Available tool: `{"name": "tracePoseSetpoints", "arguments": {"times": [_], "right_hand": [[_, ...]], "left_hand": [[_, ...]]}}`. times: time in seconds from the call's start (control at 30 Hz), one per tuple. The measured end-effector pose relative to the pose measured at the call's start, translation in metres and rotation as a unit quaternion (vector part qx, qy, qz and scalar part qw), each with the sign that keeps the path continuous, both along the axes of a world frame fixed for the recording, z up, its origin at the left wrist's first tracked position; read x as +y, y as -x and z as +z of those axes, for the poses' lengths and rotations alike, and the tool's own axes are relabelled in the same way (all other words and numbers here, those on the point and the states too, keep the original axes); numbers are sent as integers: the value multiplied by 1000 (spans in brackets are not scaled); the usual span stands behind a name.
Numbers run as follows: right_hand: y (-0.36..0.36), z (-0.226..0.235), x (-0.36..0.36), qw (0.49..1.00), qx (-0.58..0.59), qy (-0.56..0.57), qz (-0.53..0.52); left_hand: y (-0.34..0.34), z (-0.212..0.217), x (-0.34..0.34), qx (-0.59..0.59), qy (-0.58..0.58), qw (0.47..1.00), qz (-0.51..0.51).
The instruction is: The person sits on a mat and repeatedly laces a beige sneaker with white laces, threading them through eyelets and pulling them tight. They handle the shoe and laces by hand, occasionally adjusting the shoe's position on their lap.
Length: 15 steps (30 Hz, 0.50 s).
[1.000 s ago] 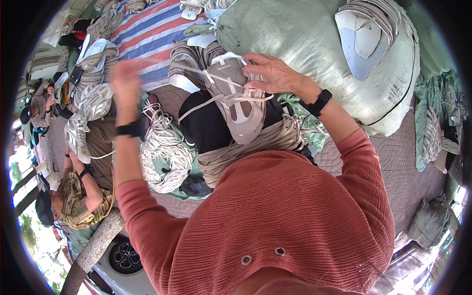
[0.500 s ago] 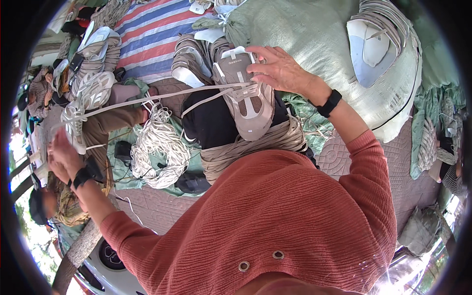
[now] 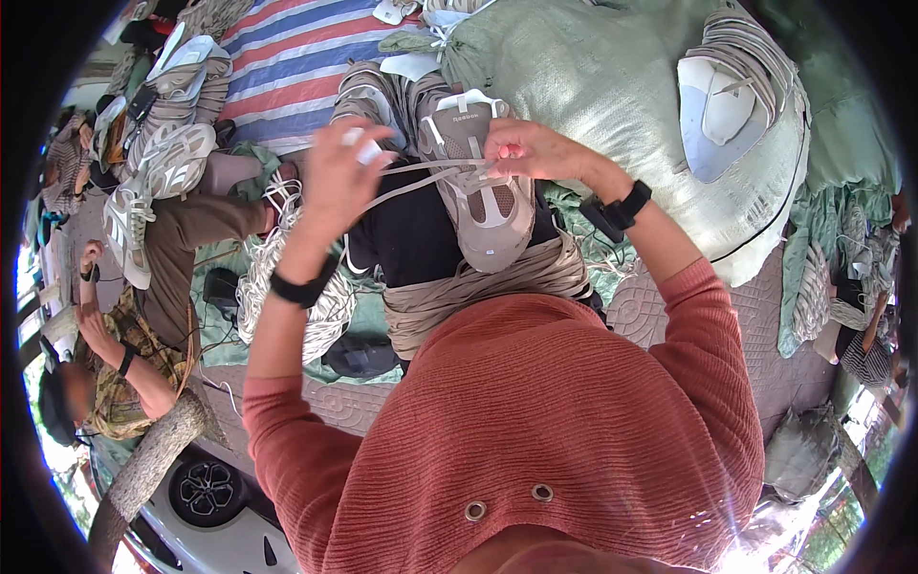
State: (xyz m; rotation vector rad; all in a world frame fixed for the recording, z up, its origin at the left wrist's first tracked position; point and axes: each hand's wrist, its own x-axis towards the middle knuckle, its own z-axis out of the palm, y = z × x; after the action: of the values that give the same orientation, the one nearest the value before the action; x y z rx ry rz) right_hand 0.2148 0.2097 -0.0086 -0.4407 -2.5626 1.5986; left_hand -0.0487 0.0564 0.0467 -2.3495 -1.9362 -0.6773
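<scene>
A taupe shoe upper (image 3: 492, 225) with white trim rests on my black-covered lap, toe toward me. My right hand (image 3: 535, 151) is closed at its lacing, thumb and fingers pinching a pale shoelace (image 3: 421, 165). A pinkish wrap shows on one finger. My left hand (image 3: 344, 182) hovers left of the upper, smeared by motion, a white wrap on a finger. One lace stretch runs up to it, but whether the fingers grip it is unclear. Another stretch slants down left over the black cloth. A bundle of tan cords or laces (image 3: 488, 297) lies across my lap.
Stacked shoe uppers (image 3: 368, 86) sit just beyond. A big pale green sack (image 3: 593, 86) bears more uppers (image 3: 746, 86). White cord (image 3: 325, 311) is heaped on the ground at left. A co-worker (image 3: 134, 335) sits at far left, beside a tree trunk (image 3: 148, 469).
My left hand has swung from the far left in toward the upper, and the long taut lace has shortened. My right hand has drawn its fingers together at the lacing.
</scene>
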Motion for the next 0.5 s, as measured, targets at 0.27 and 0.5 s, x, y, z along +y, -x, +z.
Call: {"name": "tracePoseSetpoints", "arguments": {"times": [0.27,0.5], "right_hand": [[-15,-24,-37,950,136,178,-215],[-12,-29,-39,941,157,245,-172]], "left_hand": [[-68,-33,41,41,70,986,-148],[-21,-14,52,111,52,975,-185]]}}
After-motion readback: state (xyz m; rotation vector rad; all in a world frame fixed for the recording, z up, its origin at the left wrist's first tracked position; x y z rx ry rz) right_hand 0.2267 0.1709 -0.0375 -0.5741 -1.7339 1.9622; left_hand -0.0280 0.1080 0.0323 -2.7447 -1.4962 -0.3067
